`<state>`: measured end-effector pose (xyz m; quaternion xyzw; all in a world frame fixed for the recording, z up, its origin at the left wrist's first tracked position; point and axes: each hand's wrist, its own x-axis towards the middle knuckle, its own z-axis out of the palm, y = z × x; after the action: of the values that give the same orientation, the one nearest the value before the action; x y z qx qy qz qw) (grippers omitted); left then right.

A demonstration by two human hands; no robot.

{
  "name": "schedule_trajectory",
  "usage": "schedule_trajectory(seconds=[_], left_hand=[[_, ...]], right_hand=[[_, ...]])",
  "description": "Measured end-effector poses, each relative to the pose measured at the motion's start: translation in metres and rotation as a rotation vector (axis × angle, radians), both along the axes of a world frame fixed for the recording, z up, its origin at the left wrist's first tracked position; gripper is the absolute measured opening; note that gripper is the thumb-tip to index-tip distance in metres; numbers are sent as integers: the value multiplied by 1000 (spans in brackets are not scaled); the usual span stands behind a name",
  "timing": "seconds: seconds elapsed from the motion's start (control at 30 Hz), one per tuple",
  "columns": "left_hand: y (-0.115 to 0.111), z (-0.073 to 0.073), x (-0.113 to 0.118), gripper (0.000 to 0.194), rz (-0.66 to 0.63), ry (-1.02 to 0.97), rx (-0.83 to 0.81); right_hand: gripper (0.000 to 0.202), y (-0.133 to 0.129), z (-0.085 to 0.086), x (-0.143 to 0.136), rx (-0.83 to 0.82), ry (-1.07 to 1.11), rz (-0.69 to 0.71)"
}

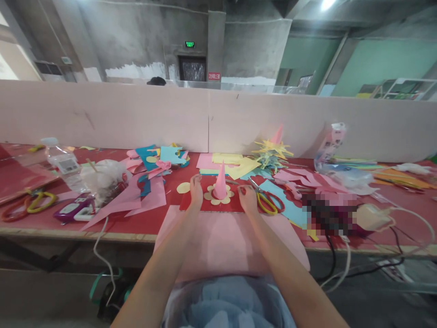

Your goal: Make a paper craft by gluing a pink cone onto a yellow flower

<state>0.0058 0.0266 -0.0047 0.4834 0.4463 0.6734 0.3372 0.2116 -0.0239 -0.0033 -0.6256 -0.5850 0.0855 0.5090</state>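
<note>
A pink paper cone [221,183] stands upright in the middle of a pale yellow flower-shaped paper ring [215,201], on a red sheet [209,208]. My left hand [196,189] is just left of the flower, fingers pointing up and close together; whether it holds anything is too small to tell. On the other side, my right hand [247,197] rests by the red sheet's right part with its fingers curled, their tips hard to make out. Scissors with red and yellow handles [269,202] lie right beside it. A pale yellow paper circle [183,187] lies left of my left hand.
Paper scraps [155,161] and a water bottle [63,159] are at the left, with more scissors [41,200]. Behind the right hand stands a layered yellow and green paper piece with a pink cone [278,135]. Cables [347,262] hang over the right edge.
</note>
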Motion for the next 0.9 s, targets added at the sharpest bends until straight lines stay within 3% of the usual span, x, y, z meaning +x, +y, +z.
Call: schedule_trajectory(seconds=[0.2, 0.47, 0.63, 0.9], left_hand=[[-4, 7, 4, 29, -30, -36, -21], [-30, 24, 21, 39, -237, 144, 72], [-36, 25, 26, 60, -321, 326, 32], [-32, 24, 21, 51, -324, 365, -8]], right_hand=[[21, 7, -3, 5, -23, -31, -9], [23, 6, -3, 5, -63, -30, -31], [22, 6, -3, 5, -63, -27, -24], [25, 6, -3, 5, -69, -12, -27]])
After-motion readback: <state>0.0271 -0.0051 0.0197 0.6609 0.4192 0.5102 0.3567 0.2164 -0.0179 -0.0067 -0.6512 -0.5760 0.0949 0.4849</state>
